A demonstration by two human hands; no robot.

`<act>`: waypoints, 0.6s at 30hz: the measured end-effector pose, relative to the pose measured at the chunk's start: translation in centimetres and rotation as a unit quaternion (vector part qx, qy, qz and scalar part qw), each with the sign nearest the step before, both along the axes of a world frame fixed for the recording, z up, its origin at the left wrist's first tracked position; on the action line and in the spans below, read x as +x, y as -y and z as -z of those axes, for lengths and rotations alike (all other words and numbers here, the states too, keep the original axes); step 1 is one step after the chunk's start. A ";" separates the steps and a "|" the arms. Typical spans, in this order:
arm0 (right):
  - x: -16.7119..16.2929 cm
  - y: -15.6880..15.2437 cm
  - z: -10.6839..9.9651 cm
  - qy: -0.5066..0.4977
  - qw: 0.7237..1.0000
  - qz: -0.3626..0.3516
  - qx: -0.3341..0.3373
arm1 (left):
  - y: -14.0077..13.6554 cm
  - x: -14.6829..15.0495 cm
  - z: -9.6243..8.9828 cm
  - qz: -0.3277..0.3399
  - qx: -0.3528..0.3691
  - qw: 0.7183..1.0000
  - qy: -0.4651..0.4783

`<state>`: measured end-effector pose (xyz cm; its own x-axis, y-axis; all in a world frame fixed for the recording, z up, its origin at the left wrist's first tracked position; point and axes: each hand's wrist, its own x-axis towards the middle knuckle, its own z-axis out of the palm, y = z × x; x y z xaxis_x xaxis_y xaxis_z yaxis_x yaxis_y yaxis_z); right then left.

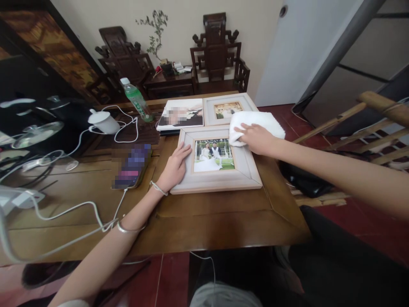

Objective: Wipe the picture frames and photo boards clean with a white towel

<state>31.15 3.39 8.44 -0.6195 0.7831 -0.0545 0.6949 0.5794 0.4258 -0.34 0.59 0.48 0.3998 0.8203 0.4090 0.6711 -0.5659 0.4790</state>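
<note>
A picture frame (223, 182) with a wide pale border lies flat on the wooden table, a photo of two people in its middle. My left hand (175, 167) rests on the frame's left border, its fingers stretched out. At the frame's upper right corner, my right hand (255, 138) grips a folded white towel (266, 121) and presses it on the border. The towel hides that corner. Behind lies a second pale frame (209, 108), partly covered by the towel. To its left is a white-edged photo panel (181, 113) on a dark thing.
Left of the frame lies a phone (132, 166) on a charging cable. A green-labelled bottle (138, 100), a lidded white cup (105, 121), a glass lid (38, 138) and loose white cables occupy the table's left. A wooden chair (361, 123) stands at the right.
</note>
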 end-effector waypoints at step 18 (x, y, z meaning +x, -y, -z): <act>-2.7 12.1 -2.0 -0.086 0.982 -0.005 -0.169 | -0.2 0.4 0.0 -0.010 -0.001 1.000 -0.016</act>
<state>28.49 -8.76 10.46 -0.6505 0.7314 -0.2048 0.7326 0.6753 0.0849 0.02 0.76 0.47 0.3956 0.8295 0.3942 0.6976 -0.5506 0.4585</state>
